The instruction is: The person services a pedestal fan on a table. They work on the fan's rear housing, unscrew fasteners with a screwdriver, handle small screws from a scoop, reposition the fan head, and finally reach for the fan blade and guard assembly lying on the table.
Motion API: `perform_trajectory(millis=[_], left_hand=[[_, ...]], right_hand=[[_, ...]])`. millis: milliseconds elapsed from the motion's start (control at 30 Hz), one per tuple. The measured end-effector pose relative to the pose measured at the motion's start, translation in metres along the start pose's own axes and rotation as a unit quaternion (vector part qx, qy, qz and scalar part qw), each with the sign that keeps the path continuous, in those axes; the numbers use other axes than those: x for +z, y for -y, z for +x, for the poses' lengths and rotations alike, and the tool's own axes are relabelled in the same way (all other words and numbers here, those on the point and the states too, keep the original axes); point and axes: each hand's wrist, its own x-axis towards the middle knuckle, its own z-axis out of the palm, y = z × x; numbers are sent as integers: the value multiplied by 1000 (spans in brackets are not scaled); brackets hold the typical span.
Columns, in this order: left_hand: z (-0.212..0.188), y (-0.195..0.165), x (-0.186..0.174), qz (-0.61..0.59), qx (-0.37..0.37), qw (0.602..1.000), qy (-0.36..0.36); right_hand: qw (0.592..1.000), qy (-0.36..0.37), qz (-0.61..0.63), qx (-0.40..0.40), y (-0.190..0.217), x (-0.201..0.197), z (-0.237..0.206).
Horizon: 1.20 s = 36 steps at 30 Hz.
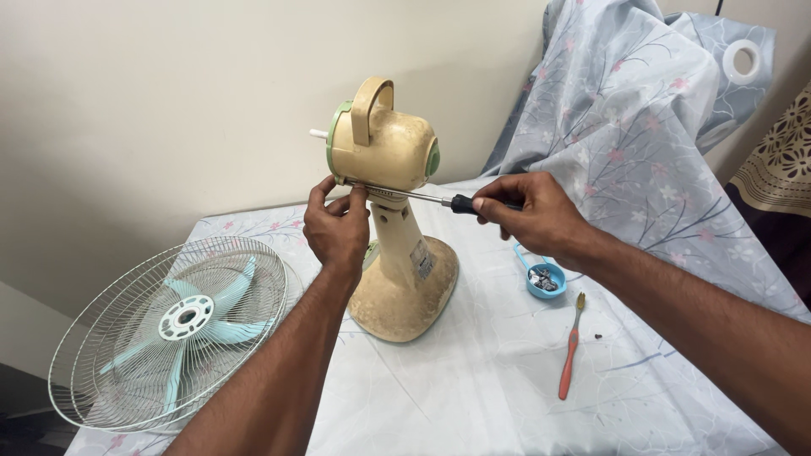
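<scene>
the old cream fan body (397, 211) stands upright on its base near the middle of the worktop (473, 380), its motor housing up top with the carrying handle and the bare shaft pointing left. the right hand (534, 213) is closed around the black handle of a screwdriver (422, 197), whose thin shaft runs almost level to the underside of the housing, where the tip meets the seam just behind the green front ring. the left hand (338, 226) is pinched, thumb and fingers together, right at the tip, steadying it against the housing; whether it also holds a screw there cannot be told. to do this step well, it seems best to keep the shaft in line with the screw rather than slanted, press inward firmly while turning slowly so the tip does not slip out, and keep the left fingers beside the tip, not in front of it. the fan is top-heavy and nothing braces the base, so a hard sideways push could rock it. the small blue scoop (541, 279) holding loose bits sits just right of the base, within reach for small parts. the wire guard with blue blades (182, 325) lies at the left edge, and an orange toothbrush (571, 350) lies to the right.
</scene>
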Motion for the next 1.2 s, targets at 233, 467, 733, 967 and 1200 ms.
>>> perform_trajectory(millis=[233, 467, 733, 967, 1200], left_hand=[[0, -1, 0, 1, -5, 1000, 11], [2, 0, 3, -21, 7, 1000, 8], [3, 2, 3, -39, 1, 999, 13], [5, 5, 4, -8, 12, 1000, 5], [9, 7, 0, -20, 26, 999, 23]], right_hand=[[946, 83, 202, 239, 12, -9, 14], [984, 92, 106, 112, -8, -12, 13], [989, -39, -96, -101, -12, -5, -3], [997, 33, 54, 42, -3, -2, 3], [962, 86, 173, 193, 0, 0, 6]])
